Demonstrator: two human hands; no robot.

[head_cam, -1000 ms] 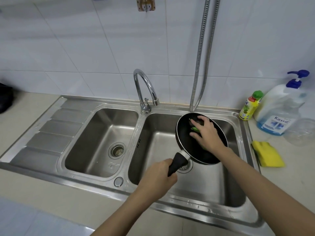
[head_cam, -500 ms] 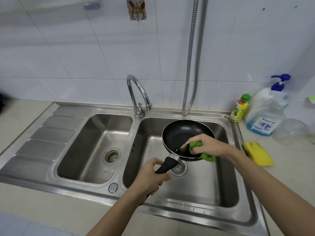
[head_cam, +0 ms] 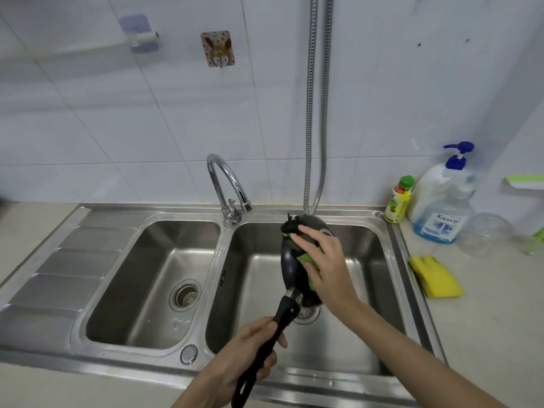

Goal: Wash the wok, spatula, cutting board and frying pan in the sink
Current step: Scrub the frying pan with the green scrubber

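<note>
Frying pan gets scrubbed on its underside over the right basin

Left hand (head_cam: pixel 250 346) grips the handle of the frying pan (head_cam: pixel 290 260), tipped on edge; right hand (head_cam: pixel 323 260) presses a green sponge (head_cam: pixel 306 259) flat against it; likely next a turn and rinse at the tap (head_cam: pixel 228 187). Count: two basins, one pan, one tap, two bottles, no wok, spatula or board in view
</note>
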